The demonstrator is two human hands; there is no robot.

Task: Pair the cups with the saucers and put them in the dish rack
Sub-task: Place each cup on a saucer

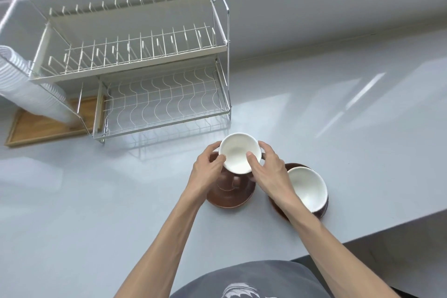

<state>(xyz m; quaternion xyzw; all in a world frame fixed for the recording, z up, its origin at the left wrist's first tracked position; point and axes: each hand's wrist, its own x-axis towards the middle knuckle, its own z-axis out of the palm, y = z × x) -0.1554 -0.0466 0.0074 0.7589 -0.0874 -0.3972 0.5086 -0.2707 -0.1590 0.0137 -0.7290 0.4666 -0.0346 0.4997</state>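
Observation:
A brown cup with a white inside [238, 152] is held between my left hand [208, 169] and my right hand [268, 169], both gripping its rim. Under it lies a brown saucer [232, 197] on the grey counter; the cup's handle shows just above the saucer. To the right stands a second brown cup with a white inside [307, 187] on another brown saucer [294, 167], partly hidden by my right forearm. The two-tier wire dish rack [167, 99] stands behind the cups, with both tiers holding nothing.
A stack of white disposable cups [29, 82] lies against the rack's left side over a wooden tray [36, 128]. The counter's front edge [387, 227] runs close to the right of the second saucer. A wall ledge rises behind the rack.

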